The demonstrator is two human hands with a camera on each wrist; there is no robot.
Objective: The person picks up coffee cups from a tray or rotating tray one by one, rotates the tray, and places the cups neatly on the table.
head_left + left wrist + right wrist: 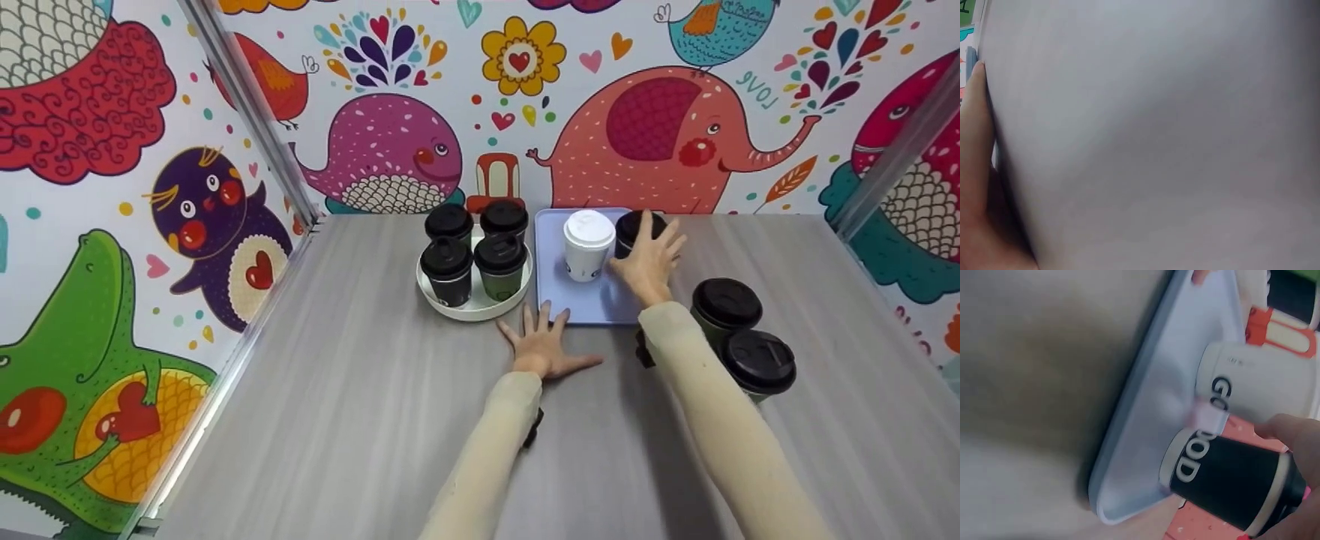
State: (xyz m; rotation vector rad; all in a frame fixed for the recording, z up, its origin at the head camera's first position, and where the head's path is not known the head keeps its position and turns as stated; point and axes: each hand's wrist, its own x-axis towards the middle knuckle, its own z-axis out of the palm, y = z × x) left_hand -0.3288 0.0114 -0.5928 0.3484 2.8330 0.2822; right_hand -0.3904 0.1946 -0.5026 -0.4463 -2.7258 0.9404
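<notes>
My right hand [651, 261] reaches over a black paper cup [1224, 478] with a black lid, fingers spread wide about the lid and thumb toward the white cup. The black cup stands upright at the right side of a light-blue rectangular tray [551, 300]. Left of it on the tray is the white paper cup [587, 253] with a white lid. My left hand [541, 349] lies with spread fingers at the tray's front left edge, palm down over the table; its wrist view shows mostly bare tabletop.
Left of the tray, a round white dish [480, 313] carries several black-lidded cups. Two more black-lidded cups, a rear one [724, 304] and a front one [759, 361], stand right of the tray, beside my right forearm. Cartoon-printed walls [517, 112] border the grey table [337, 420].
</notes>
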